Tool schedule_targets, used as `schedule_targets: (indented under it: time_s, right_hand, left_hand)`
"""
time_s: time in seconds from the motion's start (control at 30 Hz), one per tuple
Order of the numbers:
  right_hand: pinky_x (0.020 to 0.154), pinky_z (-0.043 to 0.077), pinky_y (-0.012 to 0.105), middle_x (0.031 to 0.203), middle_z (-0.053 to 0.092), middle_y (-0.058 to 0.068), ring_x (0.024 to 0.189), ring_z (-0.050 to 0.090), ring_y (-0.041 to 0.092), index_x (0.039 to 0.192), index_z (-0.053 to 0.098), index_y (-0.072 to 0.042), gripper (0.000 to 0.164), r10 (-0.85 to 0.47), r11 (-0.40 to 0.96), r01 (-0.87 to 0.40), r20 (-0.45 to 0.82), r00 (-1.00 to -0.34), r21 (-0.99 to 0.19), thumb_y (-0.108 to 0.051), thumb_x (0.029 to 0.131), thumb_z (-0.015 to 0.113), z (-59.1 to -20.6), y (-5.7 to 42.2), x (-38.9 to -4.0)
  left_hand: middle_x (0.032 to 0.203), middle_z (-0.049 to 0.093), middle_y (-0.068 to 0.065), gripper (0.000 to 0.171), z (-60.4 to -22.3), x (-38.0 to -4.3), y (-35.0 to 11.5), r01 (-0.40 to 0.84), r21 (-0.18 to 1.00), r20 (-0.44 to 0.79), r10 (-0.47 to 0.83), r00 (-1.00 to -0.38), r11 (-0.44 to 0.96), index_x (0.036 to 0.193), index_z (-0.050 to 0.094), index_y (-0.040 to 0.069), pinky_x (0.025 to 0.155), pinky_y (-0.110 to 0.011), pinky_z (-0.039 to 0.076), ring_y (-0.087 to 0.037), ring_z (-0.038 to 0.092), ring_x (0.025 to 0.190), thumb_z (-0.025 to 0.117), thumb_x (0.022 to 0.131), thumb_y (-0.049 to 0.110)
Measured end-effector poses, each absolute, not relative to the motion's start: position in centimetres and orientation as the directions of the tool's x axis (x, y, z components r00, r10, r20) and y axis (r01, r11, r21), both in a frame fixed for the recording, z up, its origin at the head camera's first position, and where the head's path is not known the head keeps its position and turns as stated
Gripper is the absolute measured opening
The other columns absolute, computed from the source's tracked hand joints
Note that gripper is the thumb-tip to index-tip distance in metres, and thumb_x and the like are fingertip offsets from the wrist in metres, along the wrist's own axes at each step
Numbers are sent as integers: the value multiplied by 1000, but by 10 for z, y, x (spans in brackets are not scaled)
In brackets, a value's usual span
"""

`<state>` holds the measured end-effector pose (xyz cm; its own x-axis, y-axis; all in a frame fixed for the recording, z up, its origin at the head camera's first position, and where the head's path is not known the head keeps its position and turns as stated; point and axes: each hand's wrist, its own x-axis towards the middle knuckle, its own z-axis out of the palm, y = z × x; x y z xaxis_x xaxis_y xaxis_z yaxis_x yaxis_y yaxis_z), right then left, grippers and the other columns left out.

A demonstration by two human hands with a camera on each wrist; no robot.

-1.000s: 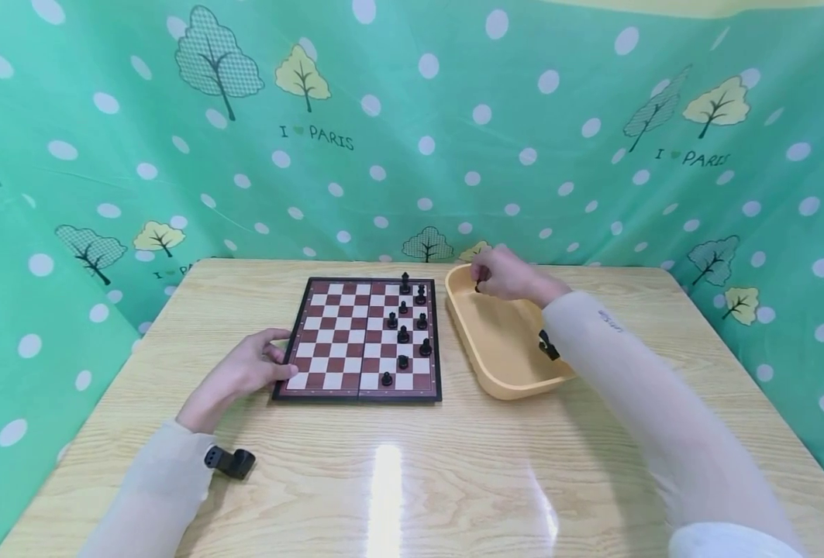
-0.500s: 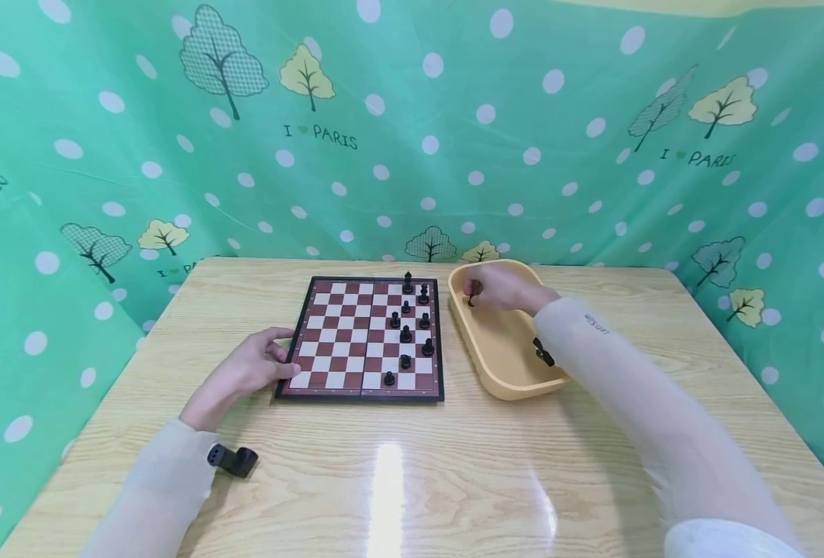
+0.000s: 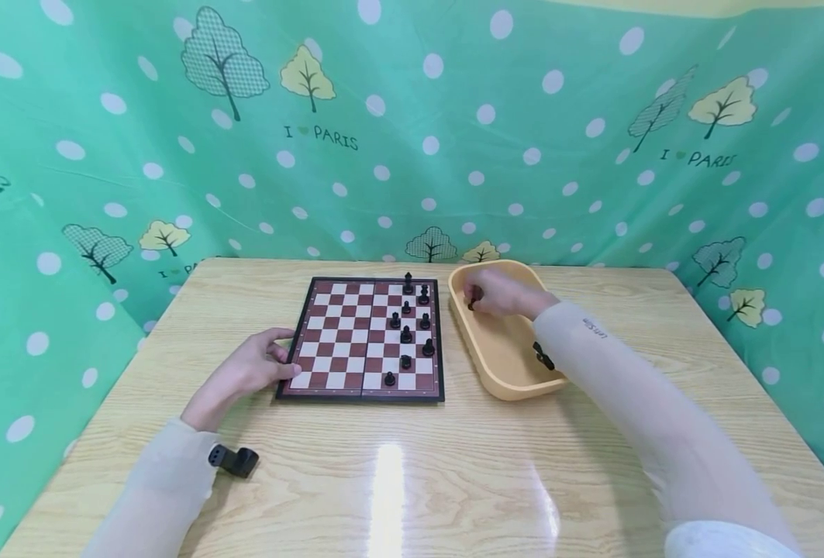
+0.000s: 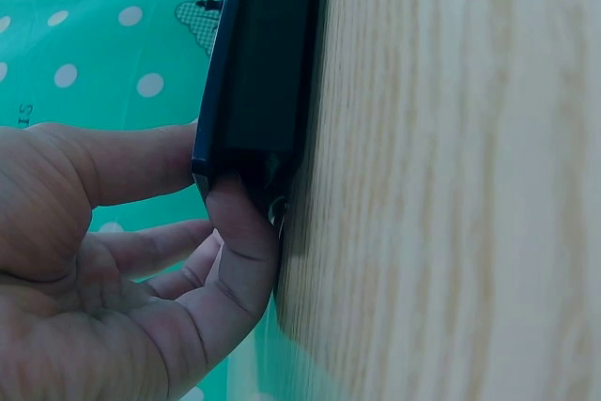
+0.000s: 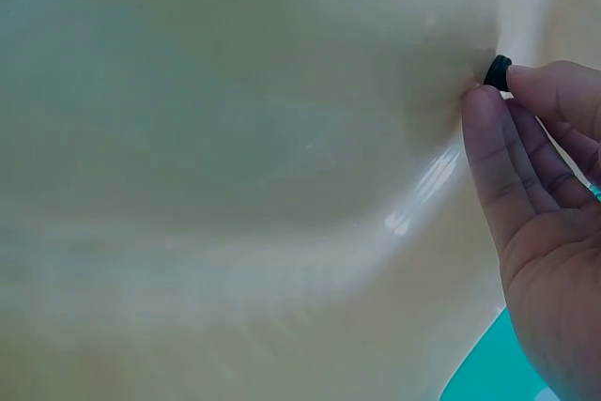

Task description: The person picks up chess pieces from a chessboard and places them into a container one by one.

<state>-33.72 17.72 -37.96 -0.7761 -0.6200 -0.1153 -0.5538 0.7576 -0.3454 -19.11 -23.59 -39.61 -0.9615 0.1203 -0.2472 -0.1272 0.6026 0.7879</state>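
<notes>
The left hand (image 3: 253,364) grips the chessboard (image 3: 335,333) by its left edge, near the close corner, its fingers (image 4: 242,269) curled around the rim; a tug or lift there could tilt the board and topple the black pieces (image 3: 406,335) standing on its right half. The tallest piece (image 3: 408,285), close to the far edge, looks most exposed. Beside the board on the desk (image 3: 300,480) is the tan tray (image 3: 512,372), where the right hand (image 3: 498,291) pinches a small dark piece (image 5: 499,73) inside the far left end. Fingers mostly hide it, so its type is unclear; a slack pinch could drop it. The right sleeve (image 3: 586,349), crossing the tray's right rim, could snag and drag it.
</notes>
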Motion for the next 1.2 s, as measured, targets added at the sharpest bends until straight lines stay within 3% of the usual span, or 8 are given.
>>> schedule_targets:
  time_s: [0.2, 0.47, 1.2]
  right_hand:
    - [69, 48, 31, 85, 61, 2, 75, 56, 17, 95, 64, -7, 18, -603, 766, -529, -121, -789, -367, 1, 79, 64, -377, 178, -336]
    - [81, 49, 35, 95, 64, 7, 88, 59, 21, 101, 66, -2, 20, -585, 773, -514, -105, -804, -371, -2, 81, 65, -364, 178, -332]
    - [79, 50, 36, 93, 63, 10, 87, 59, 23, 104, 62, 3, 20, -570, 735, -508, -3, -822, -450, -1, 84, 65, -335, 188, -309]
  left_hand:
    - [95, 55, -14, 77, -395, -190, -237, -124, 784, -243, 117, -963, 609, 144, 30, -6, 62, -33, 48, -20, 55, 72, 73, 81, 5]
    - [96, 56, -14, 77, -394, -189, -238, -134, 773, -251, 105, -962, 620, 145, 30, -5, 65, -33, 47, -21, 55, 75, 73, 81, 6]
    - [94, 55, -14, 76, -395, -189, -237, -123, 789, -243, 122, -962, 602, 144, 31, -5, 63, -34, 48, -20, 55, 72, 72, 81, 5]
